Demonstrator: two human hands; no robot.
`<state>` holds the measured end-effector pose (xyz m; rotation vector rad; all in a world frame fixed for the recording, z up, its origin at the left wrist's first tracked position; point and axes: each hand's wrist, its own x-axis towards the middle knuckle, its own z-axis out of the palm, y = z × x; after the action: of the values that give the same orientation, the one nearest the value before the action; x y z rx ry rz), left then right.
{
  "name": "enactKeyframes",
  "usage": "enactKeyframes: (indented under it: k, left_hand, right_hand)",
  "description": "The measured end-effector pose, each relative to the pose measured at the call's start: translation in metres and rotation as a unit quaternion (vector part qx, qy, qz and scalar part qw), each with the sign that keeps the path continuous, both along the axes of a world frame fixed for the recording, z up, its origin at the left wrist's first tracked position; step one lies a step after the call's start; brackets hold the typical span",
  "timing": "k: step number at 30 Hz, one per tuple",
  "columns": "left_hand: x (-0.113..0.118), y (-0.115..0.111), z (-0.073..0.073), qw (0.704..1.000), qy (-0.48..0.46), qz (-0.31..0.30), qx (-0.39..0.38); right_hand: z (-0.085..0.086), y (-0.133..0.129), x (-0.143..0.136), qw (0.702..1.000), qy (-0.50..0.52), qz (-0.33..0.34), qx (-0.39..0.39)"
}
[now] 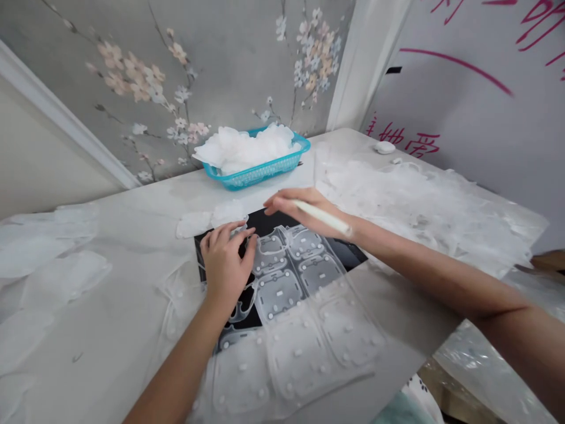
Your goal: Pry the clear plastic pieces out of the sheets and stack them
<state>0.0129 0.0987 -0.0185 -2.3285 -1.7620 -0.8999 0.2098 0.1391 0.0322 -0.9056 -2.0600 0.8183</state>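
Observation:
My right hand (304,207) is closed around a pale pen-like tool (324,218), held over the far edge of a black mat (276,222). The tool's tip is hidden by my fingers. My left hand (227,259) rests at the mat's left side, its fingers spread and apart from the thumb. Between and below my hands lies a clear moulded plastic sheet (295,347) with rounded rectangular panels, small round studs and slots. It lies partly on the mat and reaches over the white table towards me. Small translucent pieces (194,224) sit just beyond my left fingers.
A blue basket (256,174) heaped with white translucent pieces (247,147) stands at the back by the flowered wall. Translucent scraps (415,206) are piled on the right. More translucent sheets (48,259) lie on the left. A small white object (384,147) sits near the board.

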Motion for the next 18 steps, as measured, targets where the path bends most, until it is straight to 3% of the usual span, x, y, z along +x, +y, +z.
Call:
enactKeyframes:
  k: [4, 8, 10, 13, 15, 18]
  left_hand:
    - [-0.007, 0.008, -0.006, 0.991, -0.12, 0.051, -0.036]
    - [-0.014, 0.015, -0.013, 0.981, -0.17, 0.075, -0.065]
    - [-0.014, 0.015, -0.012, 0.981, -0.166, 0.08, -0.066]
    - [-0.009, 0.009, -0.006, 0.984, -0.154, 0.087, -0.023]
    - [-0.004, 0.004, -0.002, 0.993, -0.115, 0.034, 0.001]
    - [-0.001, 0.001, 0.001, 0.987, -0.015, -0.131, -0.089]
  right_hand:
    - [-0.02, -0.007, 0.008, 0.963, -0.192, 0.114, 0.154]
    - [-0.033, 0.003, 0.007, 0.942, -0.262, 0.118, 0.174]
    - [-0.034, 0.014, 0.004, 0.953, -0.243, 0.096, 0.156]
    - [-0.034, 0.035, -0.001, 0.974, -0.196, -0.018, 0.11]
    - [-0.033, 0.048, -0.003, 0.983, -0.154, -0.087, 0.057]
    - [-0.03, 0.056, -0.005, 0.99, -0.05, -0.134, 0.01]
